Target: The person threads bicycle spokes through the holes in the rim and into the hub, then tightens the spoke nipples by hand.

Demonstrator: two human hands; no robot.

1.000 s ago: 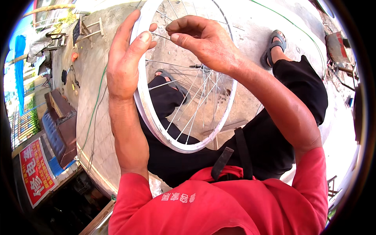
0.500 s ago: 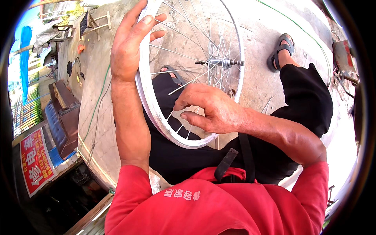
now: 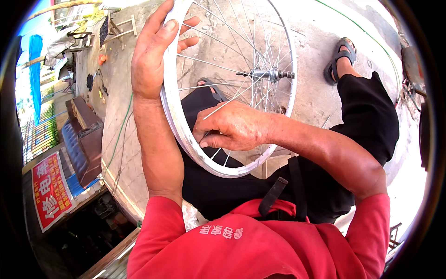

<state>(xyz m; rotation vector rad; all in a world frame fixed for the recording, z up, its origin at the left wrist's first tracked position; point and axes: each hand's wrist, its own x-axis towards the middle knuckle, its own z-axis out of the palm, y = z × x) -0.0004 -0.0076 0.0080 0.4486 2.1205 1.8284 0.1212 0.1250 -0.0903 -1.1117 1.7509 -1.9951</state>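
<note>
A bicycle wheel with a silver rim (image 3: 223, 172), thin spokes and a metal hub (image 3: 265, 74) stands tilted between my legs. My left hand (image 3: 153, 56) grips the left side of the rim, thumb on the near face and fingertips curled past it. My right hand (image 3: 230, 125) reaches over the lower-left spokes, fingers bent and pinched around a spoke close to the rim; the exact fingertip contact is partly hidden. One spoke (image 3: 213, 112) shows its end just above the back of that hand.
Black-trousered legs and sandalled feet (image 3: 341, 60) frame the wheel. At left are a brown bench with a blue padded seat (image 3: 76, 149), a red sign (image 3: 49, 190), wooden stools (image 3: 121, 32) and small items (image 3: 100, 83) on concrete. A green hose (image 3: 357, 28) runs along the right.
My right hand has come down from the upper spokes to the lower-left ones, and its fingers have closed there. The hub has come into clearer view; my left hand stays on the rim.
</note>
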